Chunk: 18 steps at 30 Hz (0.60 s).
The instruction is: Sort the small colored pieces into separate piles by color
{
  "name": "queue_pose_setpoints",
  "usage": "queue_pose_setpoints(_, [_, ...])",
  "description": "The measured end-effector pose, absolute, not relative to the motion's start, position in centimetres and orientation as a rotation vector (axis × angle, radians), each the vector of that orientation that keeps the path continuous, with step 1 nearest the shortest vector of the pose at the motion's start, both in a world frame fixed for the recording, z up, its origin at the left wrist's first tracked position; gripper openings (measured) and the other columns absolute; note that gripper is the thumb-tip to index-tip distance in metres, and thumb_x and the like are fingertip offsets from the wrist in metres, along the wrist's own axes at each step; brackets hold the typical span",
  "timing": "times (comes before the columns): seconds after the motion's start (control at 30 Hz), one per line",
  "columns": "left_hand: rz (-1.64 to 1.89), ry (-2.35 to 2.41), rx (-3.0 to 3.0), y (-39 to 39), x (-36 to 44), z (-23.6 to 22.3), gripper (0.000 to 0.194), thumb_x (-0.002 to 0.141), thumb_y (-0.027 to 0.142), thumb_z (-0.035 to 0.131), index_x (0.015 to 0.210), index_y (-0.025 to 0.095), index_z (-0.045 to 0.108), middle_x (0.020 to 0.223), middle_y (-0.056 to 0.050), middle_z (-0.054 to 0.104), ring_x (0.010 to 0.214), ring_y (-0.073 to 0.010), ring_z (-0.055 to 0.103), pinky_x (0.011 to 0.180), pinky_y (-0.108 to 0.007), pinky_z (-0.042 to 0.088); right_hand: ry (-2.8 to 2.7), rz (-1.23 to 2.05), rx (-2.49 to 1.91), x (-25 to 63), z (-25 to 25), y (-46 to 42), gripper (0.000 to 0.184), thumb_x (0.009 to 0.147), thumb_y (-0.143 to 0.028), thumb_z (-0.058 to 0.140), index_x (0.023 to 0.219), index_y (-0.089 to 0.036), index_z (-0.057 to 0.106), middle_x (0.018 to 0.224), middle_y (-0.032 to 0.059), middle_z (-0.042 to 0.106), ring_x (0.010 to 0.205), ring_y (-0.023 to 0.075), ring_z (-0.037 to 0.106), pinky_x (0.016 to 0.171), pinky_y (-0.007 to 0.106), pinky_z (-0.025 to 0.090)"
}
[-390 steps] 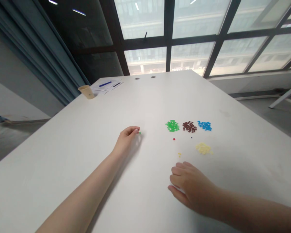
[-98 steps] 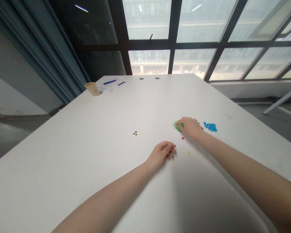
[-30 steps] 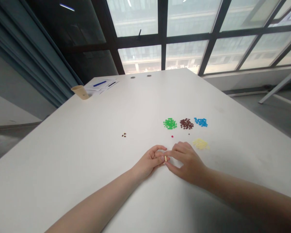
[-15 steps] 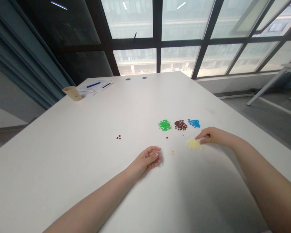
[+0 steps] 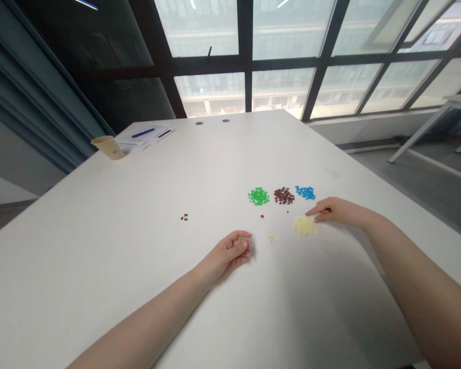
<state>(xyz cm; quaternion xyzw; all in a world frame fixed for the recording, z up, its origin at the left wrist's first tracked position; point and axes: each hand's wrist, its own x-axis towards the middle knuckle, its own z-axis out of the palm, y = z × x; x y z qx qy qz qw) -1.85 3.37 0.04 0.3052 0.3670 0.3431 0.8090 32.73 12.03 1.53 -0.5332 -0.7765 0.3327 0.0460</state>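
On the near part of the table lies a loose pile of small pale yellow pieces. At its upper right edge is my right hand, index finger stretched out and thumb apart from it, with nothing visible between them. My left hand rests on the table, fingers loosely half-curled, with a gap between index finger and thumb; nothing shows in it. A few yellow bits lie just right of its fingertips. Behind are piles of small green pieces, brown pieces and blue pieces.
A single red piece and a dark speck lie before the piles. Several brown bits sit farther left. A tan cup and papers with a blue pen are at the far left of the white table.
My right index finger and thumb have spread apart, and the hand has shifted slightly up off the yellow pile. My left hand keeps its pose. The whole view has shifted slightly.
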Motion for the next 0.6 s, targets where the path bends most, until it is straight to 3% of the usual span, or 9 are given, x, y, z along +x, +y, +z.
queue_pose_setpoints(0.37, [0.736, 0.785, 0.619, 3.4, -1.6, 0.4, 0.023, 0.071, 0.025, 0.066, 0.089, 0.015, 0.056, 0.074, -0.001, 0.059, 0.061, -0.0056, 0.055, 0.059, -0.017, 0.041, -2.415, 0.882, -1.628, 31.7, 2.2, 11.5, 0.031, 0.07, -0.044, 0.053, 0.078, -0.02, 0.07, 0.069, 0.004, 0.063, 0.061, 0.0162, 0.049, 0.055, 0.027, 0.034])
queue_pose_setpoints(0.6, [0.734, 0.783, 0.617, 3.4, -1.6, 0.4, 0.021, 0.071, 0.023, 0.065, 0.088, 0.014, 0.056, 0.075, -0.001, 0.058, 0.061, -0.0054, 0.055, 0.06, -0.017, 0.042, -2.442, 0.728, -1.688, 30.9, 2.4, 11.1, 0.029, 0.071, -0.044, 0.051, 0.072, -0.019, 0.067, 0.054, -0.0001, 0.051, 0.052, 0.013, 0.045, 0.049, 0.024, 0.029])
